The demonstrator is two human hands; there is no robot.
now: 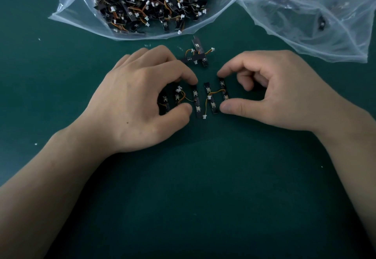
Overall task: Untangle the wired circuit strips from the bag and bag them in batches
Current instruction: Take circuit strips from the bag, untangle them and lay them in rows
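Several black circuit strips with orange-yellow wires and white plugs lie side by side on the green mat between my hands. My left hand (140, 95) arches over the left strips, its index fingertip and thumb at the two ends of one strip (197, 100). My right hand (270, 93) pinches the rightmost strip (223, 91) endwise between index finger and thumb. Another strip (211, 100) lies between them. A small tangle of strips (197, 54) sits just beyond my fingers. The clear source bag (85, 19) at the top holds a dense heap of tangled strips.
A second clear plastic bag (305, 14) lies at the upper right with at least one dark strip inside. Small white scraps dot the green mat (203, 177) at the left.
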